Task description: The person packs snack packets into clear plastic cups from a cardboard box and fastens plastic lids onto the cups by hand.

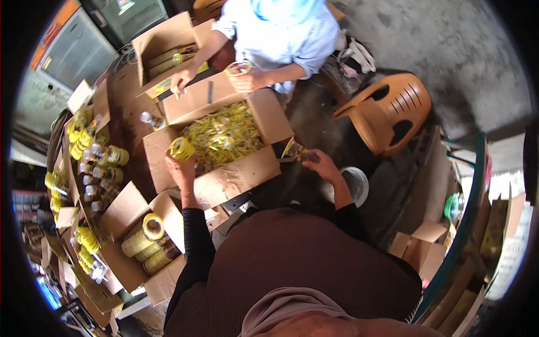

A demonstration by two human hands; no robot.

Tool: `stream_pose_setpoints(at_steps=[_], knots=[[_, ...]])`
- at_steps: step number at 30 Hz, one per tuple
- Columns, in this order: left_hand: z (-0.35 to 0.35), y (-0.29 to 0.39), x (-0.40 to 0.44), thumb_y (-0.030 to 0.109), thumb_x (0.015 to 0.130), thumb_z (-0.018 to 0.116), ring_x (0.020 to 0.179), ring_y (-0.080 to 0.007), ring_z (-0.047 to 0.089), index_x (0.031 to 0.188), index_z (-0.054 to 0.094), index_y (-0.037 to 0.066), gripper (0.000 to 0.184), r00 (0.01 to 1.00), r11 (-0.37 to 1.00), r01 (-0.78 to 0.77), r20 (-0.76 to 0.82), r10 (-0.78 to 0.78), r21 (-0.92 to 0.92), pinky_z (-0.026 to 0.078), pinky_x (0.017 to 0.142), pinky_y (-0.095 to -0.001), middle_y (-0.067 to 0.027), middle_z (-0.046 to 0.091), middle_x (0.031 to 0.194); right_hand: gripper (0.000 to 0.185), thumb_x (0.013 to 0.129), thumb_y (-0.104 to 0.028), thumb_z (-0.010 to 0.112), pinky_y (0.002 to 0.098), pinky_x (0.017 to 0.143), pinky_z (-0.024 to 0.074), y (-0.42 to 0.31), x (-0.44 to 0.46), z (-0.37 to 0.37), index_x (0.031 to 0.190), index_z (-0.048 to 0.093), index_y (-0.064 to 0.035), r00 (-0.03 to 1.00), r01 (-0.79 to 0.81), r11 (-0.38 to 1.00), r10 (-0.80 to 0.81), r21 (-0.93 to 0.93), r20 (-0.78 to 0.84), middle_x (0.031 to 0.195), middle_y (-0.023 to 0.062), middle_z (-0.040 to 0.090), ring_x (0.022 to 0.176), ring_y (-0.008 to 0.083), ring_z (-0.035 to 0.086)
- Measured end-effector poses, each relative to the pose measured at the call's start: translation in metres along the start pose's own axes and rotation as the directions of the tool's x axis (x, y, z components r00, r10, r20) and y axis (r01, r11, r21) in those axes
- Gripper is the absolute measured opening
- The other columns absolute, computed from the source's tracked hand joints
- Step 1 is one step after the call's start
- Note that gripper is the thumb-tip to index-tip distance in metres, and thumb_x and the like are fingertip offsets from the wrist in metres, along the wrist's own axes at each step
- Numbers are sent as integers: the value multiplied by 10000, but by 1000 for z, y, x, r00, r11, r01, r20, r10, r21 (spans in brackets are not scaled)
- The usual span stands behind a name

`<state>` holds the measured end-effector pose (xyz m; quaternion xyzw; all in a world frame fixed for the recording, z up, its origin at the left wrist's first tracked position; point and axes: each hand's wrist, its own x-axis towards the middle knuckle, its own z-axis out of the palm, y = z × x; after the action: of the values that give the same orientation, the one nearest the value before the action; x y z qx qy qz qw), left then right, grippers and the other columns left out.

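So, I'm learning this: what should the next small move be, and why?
Perhaps bring the right hand in over the box: its dark item is off to one side, while the left hand holds a yellow item near the opposite edge.

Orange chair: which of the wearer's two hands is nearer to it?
Right. The right hand is lower left of the orange chair in view, not touching it; the left hand is much farther away, at the open carton's left side.

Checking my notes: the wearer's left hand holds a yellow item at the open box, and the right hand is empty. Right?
The right hand isn't empty: the head view shows it holding a dark-and-yellow item. The rest is right.
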<state>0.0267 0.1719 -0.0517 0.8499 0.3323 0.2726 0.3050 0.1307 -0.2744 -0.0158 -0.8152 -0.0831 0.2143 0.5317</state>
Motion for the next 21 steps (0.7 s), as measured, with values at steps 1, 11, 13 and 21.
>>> stream_pose_setpoints(at_steps=[1,11,13,21], knots=[[1,-5,-4,282,645,831,1109,-416,472,1256,396,-21,810,1000,995,26,-1,-26,98,399,941,-471,-256,465,1186,500,783,-143,767,271,733,484,1,-5,-19,1200,520,-18,996,-84,994,85,71,-12,1006,55,603,863,125,583],[6,7,-59,374,742,767,1118,-415,470,1217,498,31,645,979,957,79,-204,-22,278,395,952,-502,-233,484,1168,413,880,-393,630,326,717,501,126,-82,-214,1137,531,-85,874,-321,814,451,484,-179,962,30,610,831,153,623],[16,4,-72,337,753,763,1104,-376,480,1170,533,28,567,984,944,-32,-153,87,330,392,958,-481,-213,525,1133,416,866,-390,639,340,741,500,188,-104,-235,1111,543,-68,807,-500,859,419,-105,-416,977,58,618,843,198,623],[40,47,-138,188,757,770,1053,-324,515,1094,590,38,410,959,954,-231,-120,256,190,427,910,-455,-155,577,1064,473,865,-292,597,477,967,430,229,-147,-306,1262,496,-55,798,-600,643,442,-476,-409,1362,246,398,1109,416,504]])
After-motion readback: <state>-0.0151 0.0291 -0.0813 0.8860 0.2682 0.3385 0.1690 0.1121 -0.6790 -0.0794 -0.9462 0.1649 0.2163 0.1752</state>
